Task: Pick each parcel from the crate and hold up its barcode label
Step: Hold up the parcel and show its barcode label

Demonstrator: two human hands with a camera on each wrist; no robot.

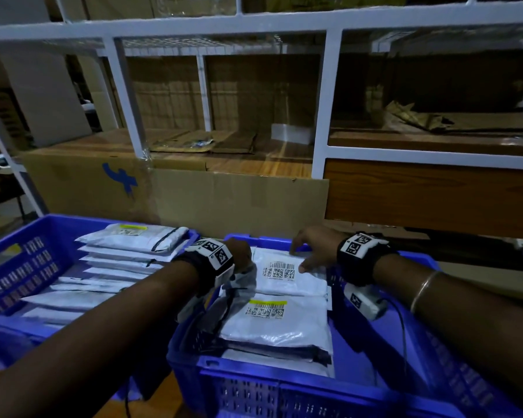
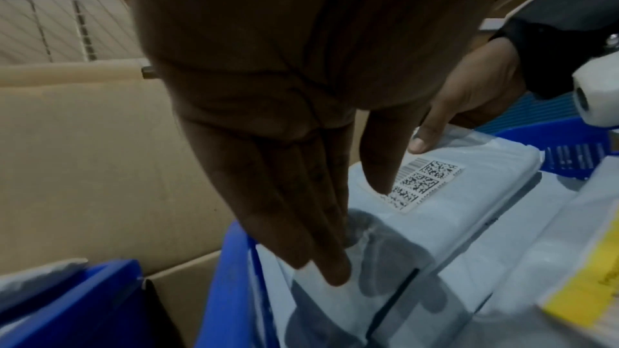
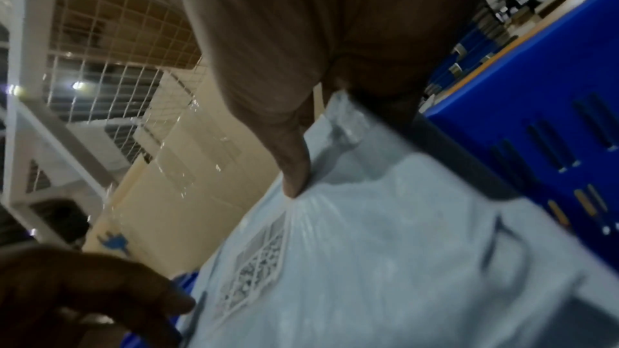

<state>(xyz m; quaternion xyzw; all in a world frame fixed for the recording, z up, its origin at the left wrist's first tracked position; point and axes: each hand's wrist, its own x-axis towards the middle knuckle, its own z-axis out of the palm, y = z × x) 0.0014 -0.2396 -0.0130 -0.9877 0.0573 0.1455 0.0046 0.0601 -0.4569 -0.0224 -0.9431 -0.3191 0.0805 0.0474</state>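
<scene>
A white poly parcel (image 1: 290,282) lies on top at the far end of the right blue crate (image 1: 254,375), its barcode label (image 1: 278,271) facing up. My right hand (image 1: 299,257) pinches the parcel's far right corner: the thumb (image 3: 294,179) presses on top and the fingers curl over the far edge. My left hand (image 1: 243,257) is at the parcel's left edge; its straight fingers (image 2: 321,261) point down along that edge and its thumb touches the label (image 2: 425,181). Another parcel (image 1: 272,324) with a yellow-striped label lies nearer me.
The left blue crate (image 1: 21,254) holds a row of several white parcels (image 1: 103,267). A large cardboard box (image 1: 194,200) stands just beyond both crates. Behind it rises a white metal shelf frame (image 1: 323,101) with wooden shelves.
</scene>
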